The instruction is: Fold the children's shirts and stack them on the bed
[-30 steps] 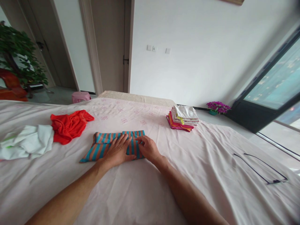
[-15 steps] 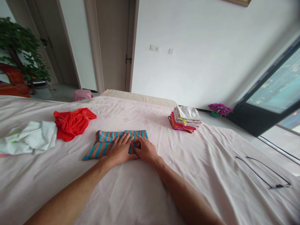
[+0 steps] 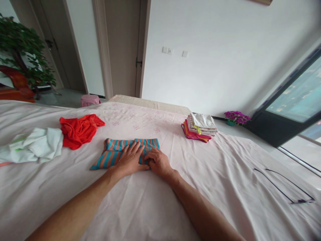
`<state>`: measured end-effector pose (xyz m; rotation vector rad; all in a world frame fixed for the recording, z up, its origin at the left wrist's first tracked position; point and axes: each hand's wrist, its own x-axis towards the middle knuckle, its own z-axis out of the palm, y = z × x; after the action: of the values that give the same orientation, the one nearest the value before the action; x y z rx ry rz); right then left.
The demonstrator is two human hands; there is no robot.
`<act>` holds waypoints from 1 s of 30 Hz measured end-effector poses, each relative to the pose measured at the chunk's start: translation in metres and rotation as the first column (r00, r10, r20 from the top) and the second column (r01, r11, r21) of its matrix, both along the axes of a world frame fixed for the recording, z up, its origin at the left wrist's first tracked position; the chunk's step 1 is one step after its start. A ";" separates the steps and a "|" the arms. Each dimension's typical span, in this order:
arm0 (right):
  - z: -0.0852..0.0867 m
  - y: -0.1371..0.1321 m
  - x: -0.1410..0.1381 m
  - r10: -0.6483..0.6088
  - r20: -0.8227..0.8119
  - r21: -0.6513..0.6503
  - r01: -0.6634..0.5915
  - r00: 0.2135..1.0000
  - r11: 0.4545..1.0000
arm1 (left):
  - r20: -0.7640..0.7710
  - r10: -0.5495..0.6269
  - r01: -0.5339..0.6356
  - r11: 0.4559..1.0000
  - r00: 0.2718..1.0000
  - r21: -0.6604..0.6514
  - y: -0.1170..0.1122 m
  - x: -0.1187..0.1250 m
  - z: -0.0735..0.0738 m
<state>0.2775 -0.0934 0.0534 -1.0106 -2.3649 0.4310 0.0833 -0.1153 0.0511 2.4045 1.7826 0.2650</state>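
Observation:
A garment with blue and orange-brown stripes (image 3: 107, 159) lies folded into a flat rectangle on the bed, its upper edge turned down as a band. My left hand (image 3: 130, 159) rests flat on its middle, fingers spread and thumb out to the right. At the right part of the garment my right hand (image 3: 159, 162) is closed, its fingers curled down onto the fabric close to my left thumb. Its fingertips are partly hidden, but they seem to grip the cloth.
Left of the garment lie a crumpled red cloth (image 3: 80, 130) and a crumpled white cloth (image 3: 42, 145). A stack of folded clothes (image 3: 199, 127) stands at the back right. Glasses (image 3: 299, 201) rest on the pale bedsheet (image 3: 213, 177) at the right. A pink stool (image 3: 89, 100) stands beyond the bed.
My right hand has shifted slightly and its fingers have curled further over the garment's right part. My left hand stays flat in place. The whole view has moved a little.

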 end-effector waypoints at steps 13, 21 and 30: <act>0.002 -0.001 -0.002 0.006 0.034 0.021 -0.007 0.999 1.000 | -0.023 0.000 0.000 1.000 1.000 -0.010 -0.001 0.001 0.004; 0.005 -0.002 -0.001 0.019 0.037 0.015 -0.019 0.999 1.000 | -0.022 0.005 -0.006 1.000 1.000 -0.016 -0.001 0.001 0.005; 0.001 0.002 0.000 0.040 0.008 -0.019 -0.040 0.999 0.999 | -0.018 -0.002 0.002 1.000 1.000 -0.001 0.001 0.000 0.001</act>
<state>0.2778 -0.0915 0.0545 -0.9765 -2.3961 0.4657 0.0833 -0.1146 0.0518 2.4154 1.7872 0.2428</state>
